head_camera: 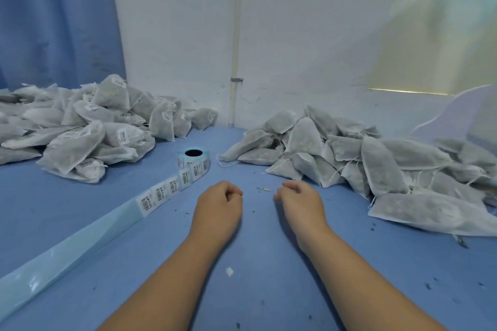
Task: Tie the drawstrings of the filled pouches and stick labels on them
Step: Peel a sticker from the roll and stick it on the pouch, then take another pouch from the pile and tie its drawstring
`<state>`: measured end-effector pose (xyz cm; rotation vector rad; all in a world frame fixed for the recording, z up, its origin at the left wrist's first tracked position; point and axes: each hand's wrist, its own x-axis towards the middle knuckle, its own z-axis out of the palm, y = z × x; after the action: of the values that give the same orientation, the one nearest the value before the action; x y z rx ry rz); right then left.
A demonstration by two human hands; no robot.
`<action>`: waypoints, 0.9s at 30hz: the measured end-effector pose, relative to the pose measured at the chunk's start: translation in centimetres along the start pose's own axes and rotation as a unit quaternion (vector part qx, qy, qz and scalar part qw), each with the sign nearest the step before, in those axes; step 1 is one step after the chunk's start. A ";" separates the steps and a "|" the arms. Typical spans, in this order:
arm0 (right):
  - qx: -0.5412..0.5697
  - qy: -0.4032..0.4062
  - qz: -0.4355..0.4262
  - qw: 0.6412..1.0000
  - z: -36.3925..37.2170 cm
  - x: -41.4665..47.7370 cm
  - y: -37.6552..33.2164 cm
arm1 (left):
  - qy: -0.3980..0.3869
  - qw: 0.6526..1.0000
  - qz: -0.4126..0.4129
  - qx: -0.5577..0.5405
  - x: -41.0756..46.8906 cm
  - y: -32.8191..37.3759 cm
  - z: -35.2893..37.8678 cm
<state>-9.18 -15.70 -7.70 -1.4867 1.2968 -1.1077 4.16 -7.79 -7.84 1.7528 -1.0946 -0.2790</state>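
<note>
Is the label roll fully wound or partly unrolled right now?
Partly unrolled. The label roll lies flat, core hole up, and its strip trails toward the near left, its nearer stretch bare.

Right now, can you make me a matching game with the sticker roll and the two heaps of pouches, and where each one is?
Things:
1. label roll
2. pouches with labels
3. pouches without labels

Places:
A. heaped on the right
B. in the middle, between the two heaps
C. heaped on the left

Pairs: 1-B, 2-C, 3-A
</note>
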 end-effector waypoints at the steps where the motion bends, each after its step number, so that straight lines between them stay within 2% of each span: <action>1: 0.007 0.021 0.004 1.000 -0.3 0.7 -0.4 | -0.010 1.000 -0.001 0.004 0.0 0.0 0.1; 3: -0.083 0.086 -0.058 0.991 -1.5 2.8 -1.5 | -0.036 0.999 0.004 0.026 -0.1 0.0 0.6; 5: -0.211 0.117 -0.118 0.963 -3.0 5.0 -2.6 | -0.050 0.997 0.007 0.051 0.0 0.0 0.9; 10: -0.403 0.037 -0.117 0.907 -4.2 8.9 -3.0 | -0.057 0.997 0.011 0.046 0.2 -0.2 1.0; 15: -0.479 0.059 -0.152 0.863 -3.9 9.8 -2.3 | -0.067 0.996 0.011 0.054 0.2 -0.3 1.1; 17: -0.453 0.069 -0.153 0.875 -4.0 9.0 -2.2 | -0.064 0.997 0.013 0.051 0.2 -0.2 1.0; 19: -0.395 0.069 -0.150 0.904 -4.3 7.3 -2.3 | -0.055 0.998 0.020 0.037 0.0 -0.2 0.9; 21: -0.305 0.047 -0.121 0.943 -5.0 4.9 -2.5 | -0.035 0.998 0.036 0.024 -0.3 0.0 0.8; 23: -0.170 -0.001 -0.069 0.983 -5.8 1.9 -2.5 | -0.029 0.998 0.057 0.020 -0.5 0.3 0.6; 25: -0.056 -0.053 -0.011 0.997 -6.6 -0.9 -2.2 | -0.043 0.995 0.079 0.033 -0.7 0.5 0.5; 27: 0.048 -0.094 0.030 0.994 -7.4 -3.5 -1.7 | -0.067 0.992 0.099 0.052 -0.9 0.7 0.5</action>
<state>-16.20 -12.44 -4.49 -1.4346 1.1349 -0.9529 2.93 -7.47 -7.77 1.7195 -1.3910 -0.2226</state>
